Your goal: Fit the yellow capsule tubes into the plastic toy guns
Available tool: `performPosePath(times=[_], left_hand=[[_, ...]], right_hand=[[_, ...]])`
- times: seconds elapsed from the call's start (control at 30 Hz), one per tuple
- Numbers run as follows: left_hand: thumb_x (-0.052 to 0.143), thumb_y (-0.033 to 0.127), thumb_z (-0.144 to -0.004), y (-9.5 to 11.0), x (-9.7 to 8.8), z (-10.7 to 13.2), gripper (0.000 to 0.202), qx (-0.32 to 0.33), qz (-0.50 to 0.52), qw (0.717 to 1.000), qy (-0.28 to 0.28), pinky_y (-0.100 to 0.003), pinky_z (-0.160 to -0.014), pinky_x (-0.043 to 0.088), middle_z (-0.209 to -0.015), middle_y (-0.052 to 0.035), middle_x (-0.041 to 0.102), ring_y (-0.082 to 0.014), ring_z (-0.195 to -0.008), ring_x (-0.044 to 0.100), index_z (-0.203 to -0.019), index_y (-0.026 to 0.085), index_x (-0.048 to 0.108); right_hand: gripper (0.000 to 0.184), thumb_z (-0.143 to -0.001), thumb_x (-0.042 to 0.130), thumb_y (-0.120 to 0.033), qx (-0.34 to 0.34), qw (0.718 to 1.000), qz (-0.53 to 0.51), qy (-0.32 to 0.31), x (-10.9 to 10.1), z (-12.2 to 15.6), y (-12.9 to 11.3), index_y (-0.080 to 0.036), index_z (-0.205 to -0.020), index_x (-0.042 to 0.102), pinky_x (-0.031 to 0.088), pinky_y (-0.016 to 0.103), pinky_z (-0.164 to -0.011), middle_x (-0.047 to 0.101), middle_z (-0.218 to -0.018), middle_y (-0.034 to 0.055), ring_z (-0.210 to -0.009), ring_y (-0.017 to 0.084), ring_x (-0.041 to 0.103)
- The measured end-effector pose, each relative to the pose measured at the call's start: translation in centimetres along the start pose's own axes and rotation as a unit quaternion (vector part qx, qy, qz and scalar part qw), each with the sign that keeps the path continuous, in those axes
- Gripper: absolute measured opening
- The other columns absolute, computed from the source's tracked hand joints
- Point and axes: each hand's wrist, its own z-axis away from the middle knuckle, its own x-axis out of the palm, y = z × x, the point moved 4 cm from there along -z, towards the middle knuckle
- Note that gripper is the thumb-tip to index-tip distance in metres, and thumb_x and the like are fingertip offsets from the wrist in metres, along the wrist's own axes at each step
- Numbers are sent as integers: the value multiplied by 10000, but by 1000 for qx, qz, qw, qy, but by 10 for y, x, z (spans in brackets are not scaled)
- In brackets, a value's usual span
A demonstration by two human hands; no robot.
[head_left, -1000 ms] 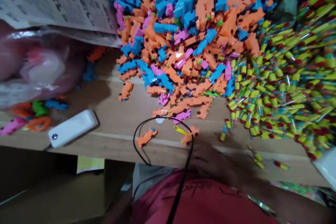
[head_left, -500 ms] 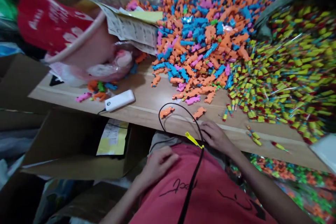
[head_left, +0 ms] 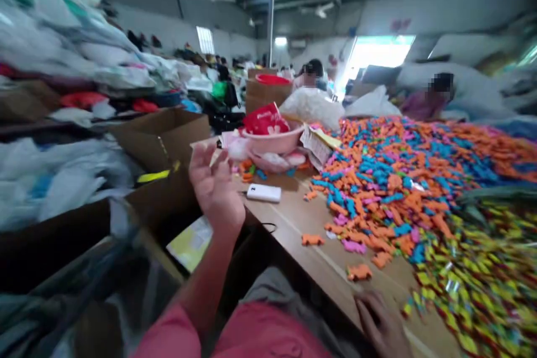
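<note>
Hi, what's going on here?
A person sits at a long wooden table. Their left hand is raised and empty, fingers spread. Their right hand, slightly blurred, is low at the table's edge, near a loose orange plastic piece. Beside it lie a big heap of orange, blue and pink plastic pieces and a heap of yellow-and-red tubes. Another person sits farther back.

By your right hand (head_left: pixel 380 324), the tabletop (head_left: pixel 312 235) is smooth, matt pale wood; the orange toy pieces (head_left: pixel 359 272) are matt plastic. Beyond your left hand (head_left: pixel 216 184), the white power bank (head_left: pixel 264 193) is smooth plastic, and the box (head_left: pixel 168 134) is matt brown cardboard.
</note>
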Motion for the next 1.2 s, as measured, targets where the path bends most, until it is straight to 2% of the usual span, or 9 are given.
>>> performPosePath(times=[0.1,0.23,0.33,0.53,0.63,0.83,0.97,1.07,1.2], left_hand=[[726,342,-915,-9,20,19,327,-4,40,998,40,-274,-912,574,-1190,-36,703,-149,-1007,709,-1227,278,649],[794,349,-849,-62,76,61,310,-191,-31,952,-237,-256,-819,556,-1036,-57,742,-173,-951,709,-1112,202,719],[773,365,-853,-94,98,70,309,-221,-77,904,-357,-267,-821,543,-1029,-69,749,-179,-945,701,-1095,177,732],[738,479,-879,-119,96,23,415,-204,-150,890,-380,-264,-751,551,-1051,-77,748,-189,-909,701,-1172,187,709],[705,524,-887,-149,77,30,488,-160,-231,861,-424,-380,-940,573,-1182,-99,733,-251,-1072,701,-1261,212,676],[727,508,-818,-227,9,154,831,-84,-389,670,-626,-672,-1182,359,-1651,-252,365,-459,-1521,356,-1530,149,494],[874,519,-704,-234,8,229,1021,-61,-452,527,-717,-793,-1157,260,-1713,-215,256,-519,-1578,164,-1585,220,453],[878,569,-709,-230,42,263,1067,-24,-428,510,-745,-789,-1167,237,-1738,-201,184,-502,-1597,93,-1611,245,410],[787,585,-816,-238,96,299,946,18,-385,550,-741,-795,-1196,127,-1735,-211,183,-479,-1603,80,-1608,224,417]], right_hand=[[246,-1034,557,-392,-9,999,-17,27,10,-4,-4,-258,-1011,762,645,358,-793,760,-975,81,-903,254,755],[251,-1051,520,-365,19,996,-16,86,6,-18,-31,-244,-1006,735,642,332,-783,756,-956,82,-881,239,752],[241,-1053,511,-341,49,991,2,124,-13,-8,-34,-239,-1021,727,641,327,-785,758,-952,83,-876,237,751],[185,-1011,598,-354,110,970,92,194,-91,4,-24,-241,-1045,740,637,353,-780,774,-993,94,-907,264,756],[256,-1031,546,-413,150,957,134,208,-128,-6,-11,-239,-1073,729,614,414,-862,755,-1041,108,-968,275,729],[850,-905,620,-696,304,889,327,98,-120,24,45,-187,-1563,450,391,715,-1108,393,-1610,250,-1457,473,405],[916,-912,612,-702,395,851,340,67,-93,35,69,-196,-1629,349,290,747,-1156,307,-1665,250,-1507,486,322],[909,-919,612,-713,382,866,320,46,-81,5,74,-226,-1638,343,233,721,-1204,239,-1715,197,-1558,457,229],[840,-958,586,-684,378,877,298,10,-73,-54,80,-271,-1648,343,235,715,-1188,206,-1739,154,-1551,452,225]])
